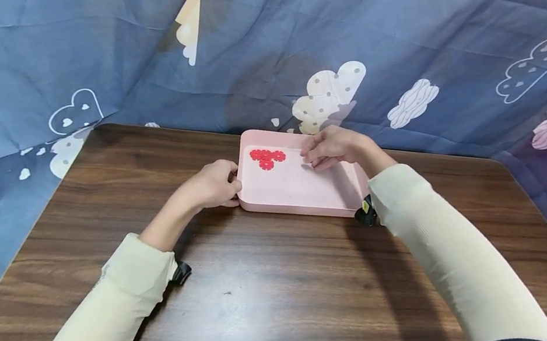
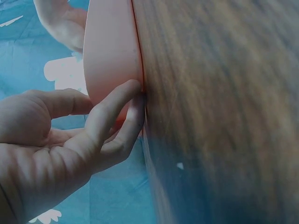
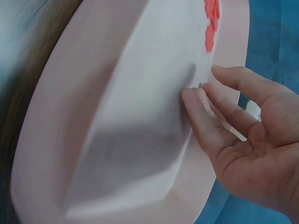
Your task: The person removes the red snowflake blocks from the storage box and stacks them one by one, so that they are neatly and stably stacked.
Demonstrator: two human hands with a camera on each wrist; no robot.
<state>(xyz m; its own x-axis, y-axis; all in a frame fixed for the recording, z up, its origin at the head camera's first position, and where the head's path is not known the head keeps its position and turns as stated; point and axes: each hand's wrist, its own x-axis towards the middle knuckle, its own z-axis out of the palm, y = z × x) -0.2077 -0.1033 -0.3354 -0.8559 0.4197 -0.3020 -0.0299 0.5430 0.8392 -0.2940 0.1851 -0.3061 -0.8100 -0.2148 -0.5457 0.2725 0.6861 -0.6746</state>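
A shallow pink tray [image 1: 300, 207] lies on the table towards its back edge. Inside, near the tray's left end, sits a cluster of several red flower-shaped notched discs [image 1: 265, 158]; part of it also shows in the right wrist view [image 3: 211, 23]. My left hand [image 1: 215, 185] grips the tray's left end, thumb at the rim and curled fingers against the outer wall, as the left wrist view of the hand [image 2: 93, 126] shows. Above the right half of the tray is my right hand [image 1: 336, 147], its fingers loosely bent with nothing visible between them. Whether its fingertips touch the tray floor I cannot tell.
The brown wood-grain table [image 1: 294, 309] stretches out in front of the tray and to both sides. A blue cloud-patterned cloth [image 1: 189, 100] hangs right behind the table's back edge. Dark wrist devices [image 1: 181, 272] are worn at both cuffs.
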